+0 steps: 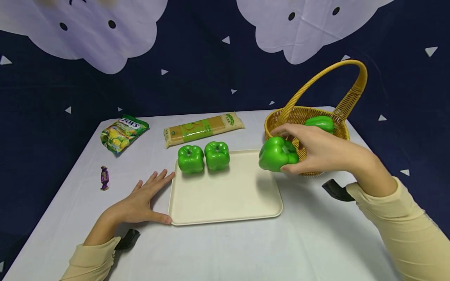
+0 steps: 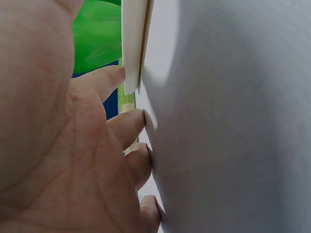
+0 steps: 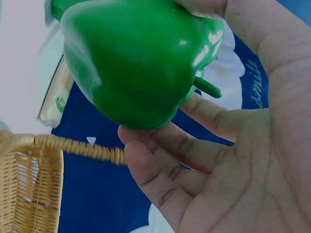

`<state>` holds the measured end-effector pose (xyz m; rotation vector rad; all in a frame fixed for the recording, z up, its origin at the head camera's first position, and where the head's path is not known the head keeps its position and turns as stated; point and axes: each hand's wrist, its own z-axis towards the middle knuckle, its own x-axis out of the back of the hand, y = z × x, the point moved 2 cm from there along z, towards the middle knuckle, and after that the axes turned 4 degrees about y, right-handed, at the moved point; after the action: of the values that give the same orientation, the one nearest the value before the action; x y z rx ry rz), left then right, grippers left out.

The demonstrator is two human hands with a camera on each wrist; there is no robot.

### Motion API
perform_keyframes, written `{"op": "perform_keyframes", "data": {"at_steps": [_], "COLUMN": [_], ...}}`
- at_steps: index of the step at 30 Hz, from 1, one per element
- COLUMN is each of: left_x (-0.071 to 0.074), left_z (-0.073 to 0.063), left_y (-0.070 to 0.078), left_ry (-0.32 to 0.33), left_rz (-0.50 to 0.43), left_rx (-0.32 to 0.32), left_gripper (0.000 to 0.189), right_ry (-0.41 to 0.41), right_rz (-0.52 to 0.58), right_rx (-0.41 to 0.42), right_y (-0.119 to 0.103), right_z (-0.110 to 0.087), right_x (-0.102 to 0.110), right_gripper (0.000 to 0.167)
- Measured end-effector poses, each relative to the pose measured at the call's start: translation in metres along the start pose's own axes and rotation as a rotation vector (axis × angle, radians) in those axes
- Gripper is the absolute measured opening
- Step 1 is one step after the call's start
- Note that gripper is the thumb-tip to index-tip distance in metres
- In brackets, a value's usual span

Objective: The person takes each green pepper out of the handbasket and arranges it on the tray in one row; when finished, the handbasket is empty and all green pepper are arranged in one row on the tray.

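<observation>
In the head view, my right hand (image 1: 316, 148) grips a green bell pepper (image 1: 275, 155) between thumb and fingers, above the tray's right edge and in front of the basket. The right wrist view shows the same bell pepper (image 3: 131, 63) with its stem towards my palm. Two more bell peppers, a left one (image 1: 191, 160) and a right one (image 1: 216, 156), stand side by side at the back left of the cream tray (image 1: 225, 199). My left hand (image 1: 144, 201) lies with spread fingers at the tray's left edge, its thumb touching the near corner.
A yellow wicker basket (image 1: 270, 121) with a tall handle stands at the back right, another green pepper (image 1: 320, 123) inside. A noodle packet (image 1: 204, 129) lies behind the tray. To the left are a green FOX'S candy bag (image 1: 124, 133) and a purple wrapped candy (image 1: 104, 178).
</observation>
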<state>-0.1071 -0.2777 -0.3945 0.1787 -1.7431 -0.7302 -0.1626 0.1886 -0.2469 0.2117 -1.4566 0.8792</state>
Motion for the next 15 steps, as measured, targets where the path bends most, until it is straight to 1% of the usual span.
{"op": "perform_keyframes", "data": {"at_steps": [10,15], "left_x": [0.0,0.001], "left_z": [0.001,-0.001], "left_y": [0.001,0.0], "left_ry": [0.003,0.004], "left_rz": [0.006,-0.002], "left_rx": [-0.011,-0.001], "left_gripper": [0.134,0.135], "right_ry": [-0.084,-0.13], "right_rz": [0.047,0.034], "right_rx": [0.004,-0.009], "right_y": [-0.004,-0.007], "right_z": [0.027,0.041], "right_x": [-0.017,-0.026], "right_gripper": [0.068,0.067]}}
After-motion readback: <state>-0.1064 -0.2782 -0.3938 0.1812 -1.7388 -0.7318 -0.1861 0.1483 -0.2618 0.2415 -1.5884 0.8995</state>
